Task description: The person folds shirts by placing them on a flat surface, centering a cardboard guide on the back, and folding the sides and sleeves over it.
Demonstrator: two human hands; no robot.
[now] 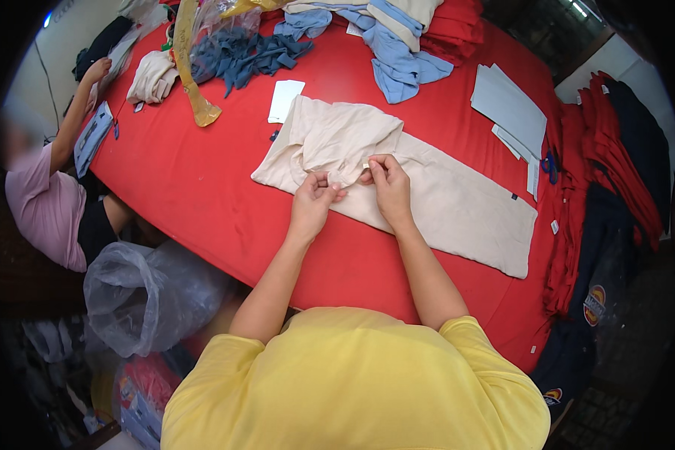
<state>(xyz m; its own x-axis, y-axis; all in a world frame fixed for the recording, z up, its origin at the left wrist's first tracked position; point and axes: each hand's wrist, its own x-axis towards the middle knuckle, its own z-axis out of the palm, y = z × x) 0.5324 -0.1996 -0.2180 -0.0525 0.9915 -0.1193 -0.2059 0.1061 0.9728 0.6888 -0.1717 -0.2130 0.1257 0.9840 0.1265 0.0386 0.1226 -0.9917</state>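
Cream woven cloth garment [457, 201], one piece, laid on the red cloth-covered table [210, 180] between its middle and near edge, one end pointing to the right edge. Small dark tab near that end.

Condition of work: right-hand length spread flat; left-hand part doubled over, creased and gathered, so smoothing there looks unfinished. Handling of the gathered edge appears under way.

Right hand [390, 191]: thumb and forefinger pinched together on what looks like a small pale tag [366, 166] at the gathered edge. Left hand [315, 201]: fingertips nearly together at the same edge; whether cloth is caught between them cannot be told.

Just beyond the garment: white rectangular card [283, 105]. Toward the right edge: stacked pale flat sheets [511, 109]. Toward the far edge: light-blue crumpled cloth [405, 75]; dark-blue bunched cloth [251, 60]; yellowish plastic strip [205, 112]. Below the near edge, left: translucent plastic bag [180, 281].
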